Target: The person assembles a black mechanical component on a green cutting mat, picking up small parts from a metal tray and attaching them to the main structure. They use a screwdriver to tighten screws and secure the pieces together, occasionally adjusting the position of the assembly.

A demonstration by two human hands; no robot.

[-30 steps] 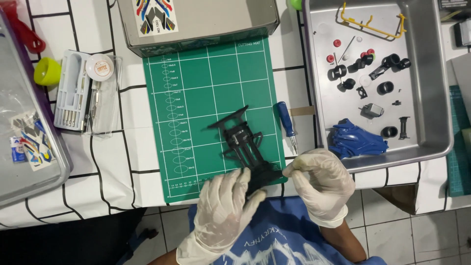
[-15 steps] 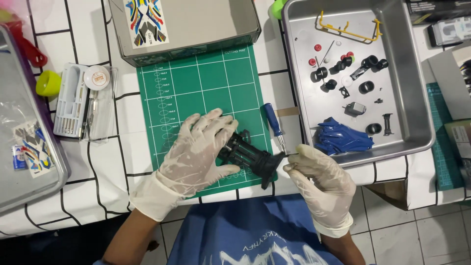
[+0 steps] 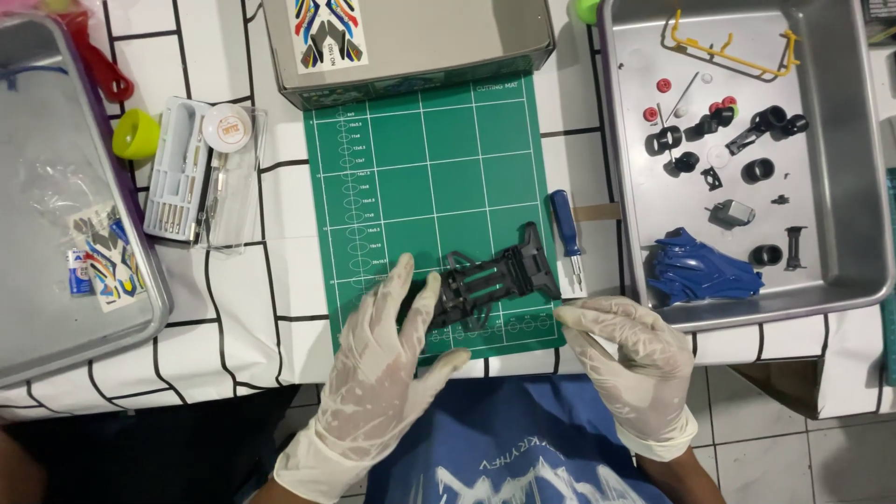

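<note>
Black plastic model-car chassis [image 3: 493, 278] lying on green gridded cutting mat [image 3: 420, 149]; gloved left hand [image 3: 387, 350] open, fingers touching it; gloved right hand [image 3: 627, 359] released, beside blue-handled screwdriver [image 3: 566, 233].

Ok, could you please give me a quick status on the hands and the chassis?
Left hand flat, fingers on black chassis. Right hand open, empty. Chassis on green mat. Blue screwdriver beside it.

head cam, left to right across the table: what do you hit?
Grey tray → clear case of small tools → green cutting mat bearing the black chassis, left hand on its near end → blue screwdriver → metal tray with blue car body.
</note>
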